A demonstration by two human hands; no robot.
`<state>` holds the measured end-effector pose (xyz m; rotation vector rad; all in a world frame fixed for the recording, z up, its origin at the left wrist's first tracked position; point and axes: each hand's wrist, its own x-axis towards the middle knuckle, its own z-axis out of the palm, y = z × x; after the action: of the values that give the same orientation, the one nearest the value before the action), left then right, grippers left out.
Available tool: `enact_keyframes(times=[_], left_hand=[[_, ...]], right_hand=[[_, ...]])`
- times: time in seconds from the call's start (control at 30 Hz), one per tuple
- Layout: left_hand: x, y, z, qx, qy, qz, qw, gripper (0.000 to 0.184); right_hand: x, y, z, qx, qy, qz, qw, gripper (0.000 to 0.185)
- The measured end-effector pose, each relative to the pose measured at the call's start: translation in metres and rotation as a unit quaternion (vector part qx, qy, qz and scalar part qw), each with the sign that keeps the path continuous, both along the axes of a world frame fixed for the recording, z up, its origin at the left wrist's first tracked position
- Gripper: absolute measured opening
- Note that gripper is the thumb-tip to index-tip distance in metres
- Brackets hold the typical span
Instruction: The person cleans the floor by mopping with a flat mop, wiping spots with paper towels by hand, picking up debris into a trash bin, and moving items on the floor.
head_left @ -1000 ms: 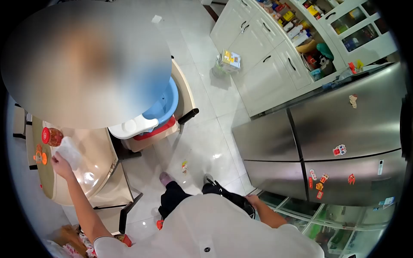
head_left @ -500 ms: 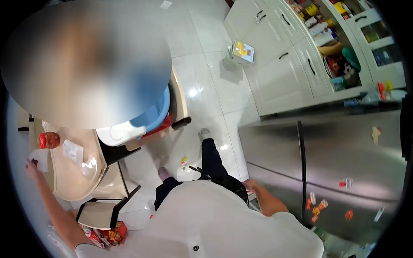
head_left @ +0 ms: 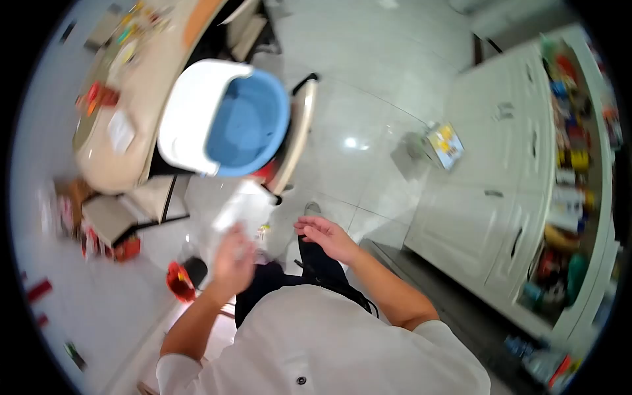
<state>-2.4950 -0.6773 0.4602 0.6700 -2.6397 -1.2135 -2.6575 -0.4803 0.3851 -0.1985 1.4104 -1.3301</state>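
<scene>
My left hand is in front of my body, blurred by motion, with its fingers closed on a thin white tissue. The tissue stretches up from the fingers toward the blue tub. Across from it, my right hand hangs over my leg with its fingers stretched out and nothing in them. Beyond the hands, the blue tub stands partly under a white lid or board.
A beige table at the left bears a red-lidded jar and a white packet. A red bin stands by the wall. White cabinets line the right, with a printed box on the tiled floor before them.
My view has turned. My left hand has come from beyond the table's edge to in front of me with the tissue. My right hand has risen from beside the fridge to the front.
</scene>
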Motion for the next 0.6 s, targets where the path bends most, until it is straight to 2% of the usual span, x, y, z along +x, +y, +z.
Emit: enact_keyframes(times=[0.07,0.1,0.17,0.2,0.27,0.3,0.33,0.37,0.4,0.43,0.47,0.53,0.57,0.6], left_hand=[[-0.015,0.045,-0.012,0.086,0.052,-0.056,0.993,0.020],[-0.016,0.063,-0.018,0.126,0.061,-0.089,0.986,0.021],[-0.002,0.092,-0.029,0.119,0.042,-0.051,0.991,0.026],[0.008,0.098,-0.034,0.119,0.038,-0.028,0.992,0.026],[0.036,0.103,-0.047,0.115,0.087,-0.106,0.984,0.019],[0.057,0.109,-0.051,0.118,0.086,-0.087,0.985,0.019],[0.084,0.114,-0.055,0.205,0.035,-0.021,0.978,0.017],[0.111,0.119,-0.062,0.290,-0.012,0.044,0.956,0.015],[0.145,0.125,-0.075,0.271,0.013,0.109,0.956,0.016],[0.179,0.133,-0.091,0.328,-0.040,0.188,0.925,0.016],[0.226,0.142,-0.121,0.278,-0.048,0.209,0.936,0.015],[0.303,0.158,-0.136,0.228,-0.103,0.302,0.920,0.020],[0.347,0.171,-0.153,0.216,-0.135,0.318,0.913,0.023],[0.391,0.185,-0.169,0.203,-0.202,0.307,0.907,0.028]], right_hand=[[0.017,-0.021,0.033,-0.104,-0.219,-0.120,0.963,0.031],[0.025,-0.020,0.032,-0.095,-0.233,-0.093,0.963,0.031],[0.039,-0.014,0.025,0.018,-0.142,-0.018,0.990,0.029],[0.049,-0.005,0.011,0.037,-0.129,-0.017,0.991,0.028],[0.068,0.012,-0.013,0.119,-0.089,-0.068,0.987,0.029],[0.075,0.027,-0.031,0.144,-0.071,-0.073,0.984,0.030],[0.083,0.046,-0.053,0.169,-0.050,-0.078,0.981,0.031],[0.089,0.067,-0.076,0.219,0.028,-0.071,0.973,0.032],[0.094,0.089,-0.094,0.265,0.108,-0.063,0.956,0.033],[0.097,0.110,-0.098,0.303,0.219,0.009,0.927,0.035],[0.103,0.134,-0.101,0.333,0.329,0.080,0.880,0.036],[0.119,0.208,-0.145,0.351,0.350,0.052,0.867,0.033],[0.134,0.233,-0.145,0.353,0.354,0.062,0.864,0.033],[0.150,0.252,-0.141,0.351,0.413,0.089,0.836,0.034]])
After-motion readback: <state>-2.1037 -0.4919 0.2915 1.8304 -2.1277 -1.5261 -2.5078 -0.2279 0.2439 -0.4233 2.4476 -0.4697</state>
